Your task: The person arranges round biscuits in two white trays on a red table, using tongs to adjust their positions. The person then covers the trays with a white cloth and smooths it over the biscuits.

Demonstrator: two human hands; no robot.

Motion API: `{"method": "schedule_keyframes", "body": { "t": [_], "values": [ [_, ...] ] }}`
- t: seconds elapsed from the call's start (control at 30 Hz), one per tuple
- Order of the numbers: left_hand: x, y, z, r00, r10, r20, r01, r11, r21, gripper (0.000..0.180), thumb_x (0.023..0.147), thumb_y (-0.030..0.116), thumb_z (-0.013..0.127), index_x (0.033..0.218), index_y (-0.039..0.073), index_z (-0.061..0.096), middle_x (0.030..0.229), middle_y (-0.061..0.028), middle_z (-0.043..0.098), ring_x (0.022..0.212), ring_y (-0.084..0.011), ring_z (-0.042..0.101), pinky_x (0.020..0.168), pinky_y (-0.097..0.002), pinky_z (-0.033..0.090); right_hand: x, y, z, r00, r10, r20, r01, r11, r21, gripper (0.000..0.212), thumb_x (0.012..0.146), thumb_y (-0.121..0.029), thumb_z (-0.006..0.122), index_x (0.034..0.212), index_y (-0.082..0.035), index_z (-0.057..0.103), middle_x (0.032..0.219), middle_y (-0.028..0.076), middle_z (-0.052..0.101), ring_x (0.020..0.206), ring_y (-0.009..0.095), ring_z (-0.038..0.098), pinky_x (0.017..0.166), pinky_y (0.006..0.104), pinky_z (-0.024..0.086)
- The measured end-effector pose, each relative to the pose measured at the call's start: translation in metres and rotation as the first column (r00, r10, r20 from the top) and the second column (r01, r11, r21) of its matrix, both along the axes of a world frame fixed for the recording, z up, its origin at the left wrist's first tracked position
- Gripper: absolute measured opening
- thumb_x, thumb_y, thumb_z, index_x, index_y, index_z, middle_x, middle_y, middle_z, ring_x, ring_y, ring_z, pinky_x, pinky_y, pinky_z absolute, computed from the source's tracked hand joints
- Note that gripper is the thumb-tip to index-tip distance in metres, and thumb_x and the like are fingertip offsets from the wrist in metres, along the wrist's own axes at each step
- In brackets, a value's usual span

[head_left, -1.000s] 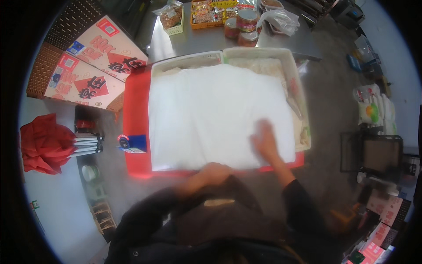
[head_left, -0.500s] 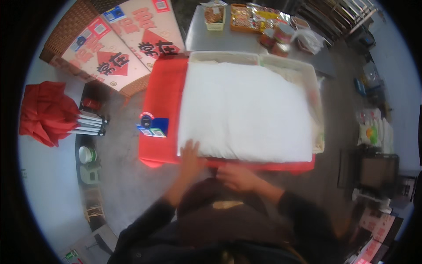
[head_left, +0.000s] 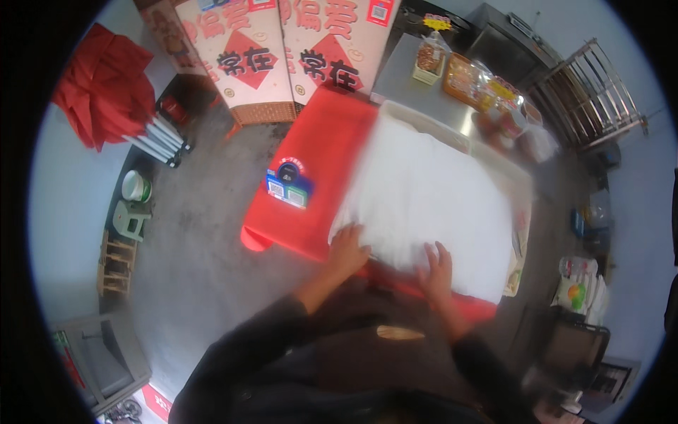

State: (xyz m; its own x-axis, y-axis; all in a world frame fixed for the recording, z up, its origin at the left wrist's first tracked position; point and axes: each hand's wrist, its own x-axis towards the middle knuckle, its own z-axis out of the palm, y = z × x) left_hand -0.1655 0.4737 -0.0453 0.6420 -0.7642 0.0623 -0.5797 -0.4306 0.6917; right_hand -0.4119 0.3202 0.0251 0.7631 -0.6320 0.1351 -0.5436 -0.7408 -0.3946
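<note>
A white cloth [head_left: 438,191] lies over pale plastic bins on a red-covered table [head_left: 318,141]. My left hand [head_left: 347,253] is at the cloth's near left corner, its fingers bent over the edge and closed on the fabric. My right hand [head_left: 436,272] rests on the near edge farther right, thumb and fingers apart. Between the hands and along its left side the cloth is smeared by motion. The rim of a bin [head_left: 424,124] shows past the cloth's far edge; what the bins hold is mostly hidden.
A payment-code stand [head_left: 288,185] stands on the red cover. Behind the table, a metal counter [head_left: 402,74] carries packaged food and jars. Decorated panels [head_left: 247,63] stand at the far left. Folded red fabric with white poles [head_left: 113,92] leans left, above a small stool [head_left: 131,220].
My view has turned, so the table now sits tilted and farther right. My right hand has come up from the front edge onto the cloth and opened. My left hand has curled its fingers.
</note>
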Motion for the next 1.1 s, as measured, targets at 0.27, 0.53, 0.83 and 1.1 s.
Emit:
{"method": "schedule_keyframes", "body": {
  "t": [0.27, 0.53, 0.83, 1.1],
  "values": [
    [0.005, -0.004, 0.016, 0.988, 0.028, -0.149, 0.005, 0.977, 0.214, 0.074, 0.086, 0.039, 0.080, 0.146, 0.002, 0.056, 0.155, -0.0283, 0.048, 0.144, -0.0471, 0.044, 0.118, -0.0564, 0.040, -0.054, -0.062, -0.045, 0.905, 0.258, -0.339, -0.297, 0.952, -0.068, 0.089, 0.082, -0.023, 0.085, 0.161, -0.015, 0.045, 0.160, 0.021, 0.043, 0.151, 0.040, 0.039, 0.126, 0.0628, 0.027],
    [-0.008, -0.049, -0.006, 0.987, 0.139, -0.077, -0.114, 0.958, 0.262, 0.080, 0.088, 0.047, 0.080, 0.149, 0.003, 0.053, 0.160, -0.0281, 0.044, 0.149, -0.0453, 0.041, 0.122, -0.0579, 0.035, -0.061, -0.077, -0.067, 0.926, 0.215, -0.311, -0.249, 0.966, -0.072, 0.096, 0.083, -0.033, 0.085, 0.164, -0.015, 0.038, 0.160, 0.020, 0.042, 0.155, 0.037, 0.034, 0.129, 0.0638, 0.021],
    [0.078, -0.159, -0.017, 0.918, 0.357, 0.172, -0.393, 0.874, 0.285, 0.097, 0.085, 0.046, 0.081, 0.159, 0.001, 0.038, 0.159, -0.0252, 0.046, 0.145, -0.0436, 0.046, 0.121, -0.0532, 0.039, 0.002, -0.044, -0.017, 0.941, 0.334, 0.048, -0.335, 0.942, 0.009, 0.075, 0.079, -0.016, 0.079, 0.150, -0.014, 0.055, 0.141, 0.018, 0.056, 0.127, 0.036, 0.055, 0.105, 0.0516, 0.045],
    [0.072, -0.120, 0.022, 0.951, 0.310, 0.005, -0.295, 0.902, 0.314, 0.063, 0.090, 0.042, 0.077, 0.138, 0.003, 0.062, 0.122, -0.0185, 0.072, 0.112, -0.0354, 0.069, 0.096, -0.0495, 0.055, 0.009, -0.072, -0.033, 0.938, 0.179, 0.296, -0.247, 0.946, 0.211, 0.027, 0.084, -0.010, 0.072, 0.111, -0.006, 0.074, 0.104, 0.016, 0.068, 0.099, 0.036, 0.064, 0.086, 0.0495, 0.050]
  ]
}}
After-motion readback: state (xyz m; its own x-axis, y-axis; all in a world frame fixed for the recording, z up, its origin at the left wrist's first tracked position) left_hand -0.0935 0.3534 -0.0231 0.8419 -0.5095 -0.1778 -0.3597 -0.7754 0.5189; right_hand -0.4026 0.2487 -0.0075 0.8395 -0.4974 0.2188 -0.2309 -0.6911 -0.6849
